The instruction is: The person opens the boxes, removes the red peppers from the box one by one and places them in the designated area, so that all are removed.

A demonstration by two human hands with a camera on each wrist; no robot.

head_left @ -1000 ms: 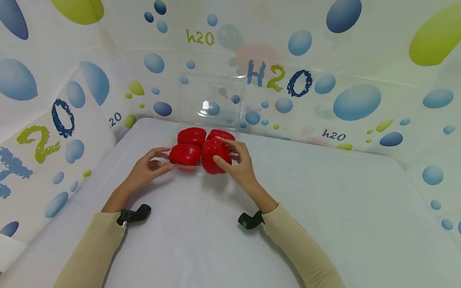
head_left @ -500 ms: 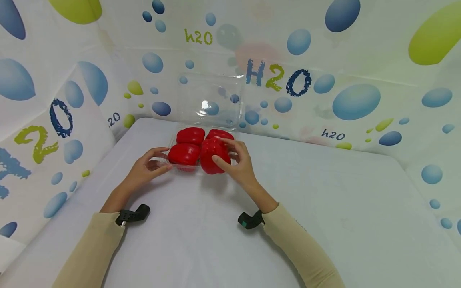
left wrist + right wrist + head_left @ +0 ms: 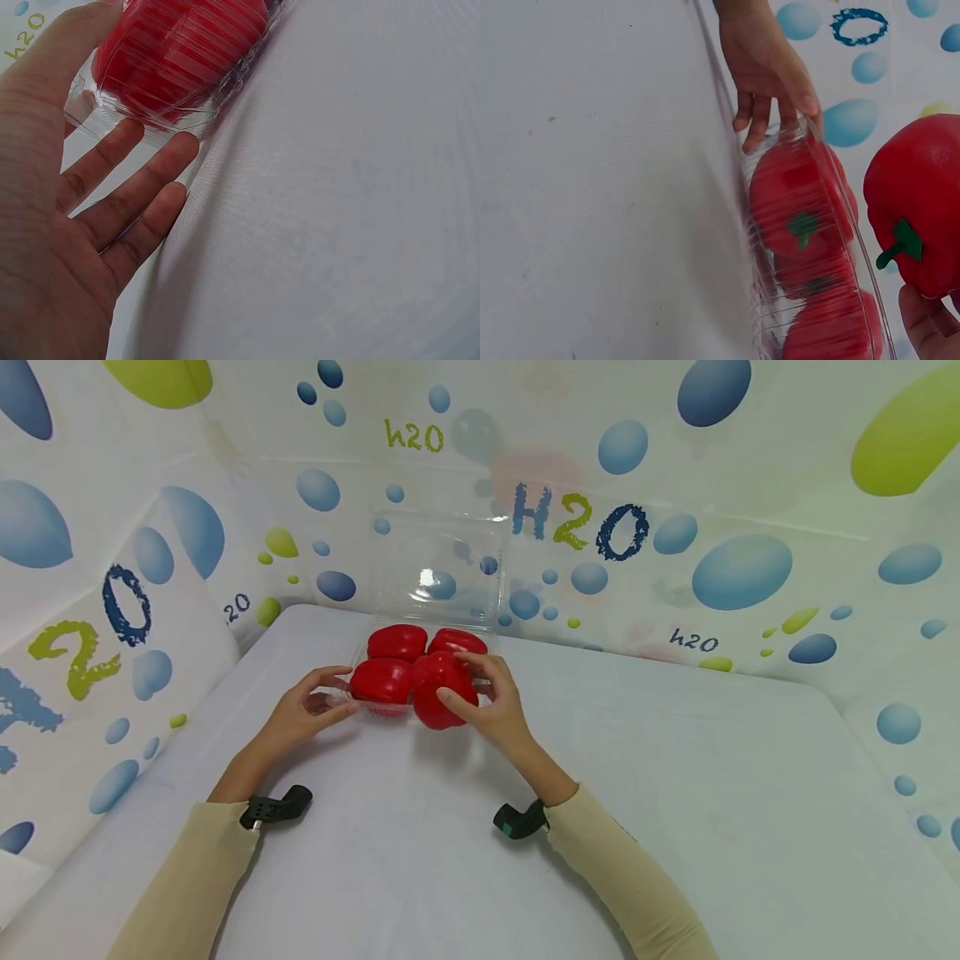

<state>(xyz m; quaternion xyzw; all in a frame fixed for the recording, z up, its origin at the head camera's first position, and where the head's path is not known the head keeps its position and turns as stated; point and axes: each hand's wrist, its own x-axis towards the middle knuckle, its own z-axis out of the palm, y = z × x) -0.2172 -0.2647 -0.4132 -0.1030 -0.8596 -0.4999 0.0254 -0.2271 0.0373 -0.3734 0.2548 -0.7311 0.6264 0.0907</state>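
Note:
A clear plastic clamshell container (image 3: 392, 705) stands on the table with three red bell peppers (image 3: 382, 680) inside. My left hand (image 3: 306, 710) holds its near left corner; in the left wrist view the thumb is up at the rim, while spread fingers (image 3: 169, 154) reach the ribbed wall. My right hand (image 3: 497, 700) grips another red bell pepper (image 3: 441, 695) between thumb and fingers, over the container's near right part. The right wrist view shows this pepper (image 3: 922, 195) above rim level, its green stem facing the camera. It hides the container's near right corner from the head view.
The container's transparent lid (image 3: 405, 568) stands raised behind it, near the back wall covering (image 3: 675, 460) with printed blue and green drops. A white cloth (image 3: 675, 793) covers the table. Black cameras (image 3: 279, 808) are strapped to both wrists.
My right hand has brought its bell pepper slightly left and nearer to me, tilting it a little. My left hand stays at the container's corner.

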